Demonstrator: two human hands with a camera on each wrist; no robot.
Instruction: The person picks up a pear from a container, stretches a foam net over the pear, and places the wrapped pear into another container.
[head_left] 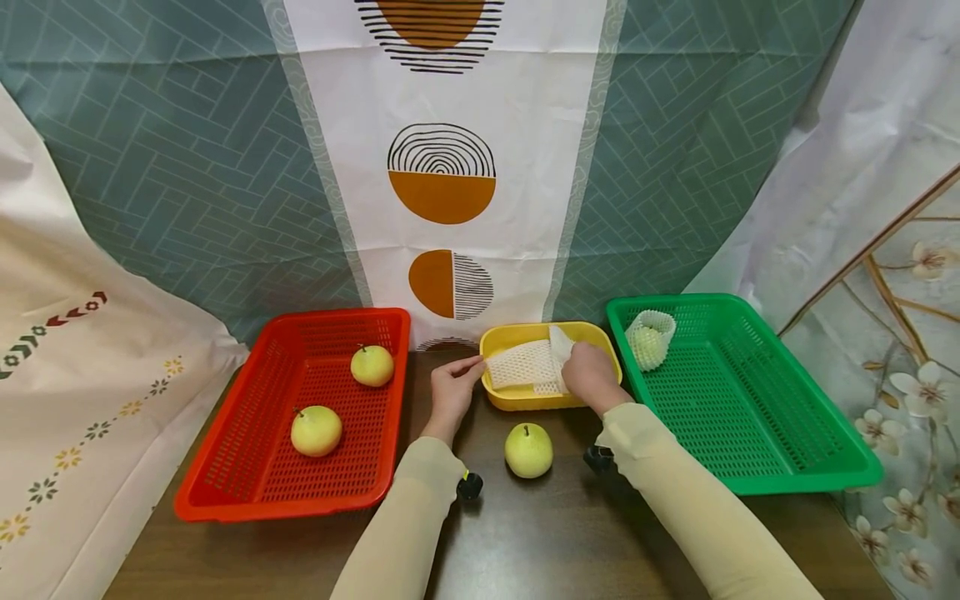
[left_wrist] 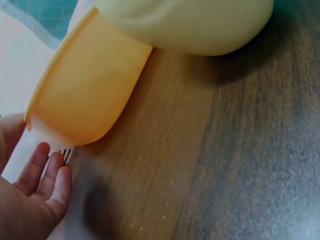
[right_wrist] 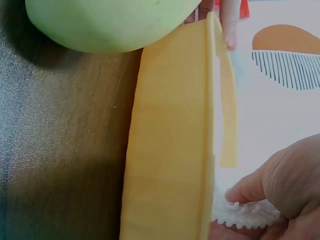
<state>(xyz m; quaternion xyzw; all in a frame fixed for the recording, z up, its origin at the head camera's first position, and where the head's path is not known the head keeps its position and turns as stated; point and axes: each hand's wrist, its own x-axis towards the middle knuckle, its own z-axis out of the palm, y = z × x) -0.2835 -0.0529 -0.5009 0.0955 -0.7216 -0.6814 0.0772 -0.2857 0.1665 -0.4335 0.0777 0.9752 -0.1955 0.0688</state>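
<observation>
A yellow basket holds flat white foam fruit nets. My left hand is at its left end, thumb and forefinger pinching the rim; in the left wrist view the other fingers of the left hand hang loosely outside. Reaching into the basket's right side, my right hand pinches a foam net between thumb and fingers, and one white end sticks up beside it. A round yellow-green pear stands on the table just in front of the basket, between my forearms.
To the left, a red basket holds two pears. A green basket on the right has one netted pear in its back left corner. Patterned cloth hangs behind the brown table.
</observation>
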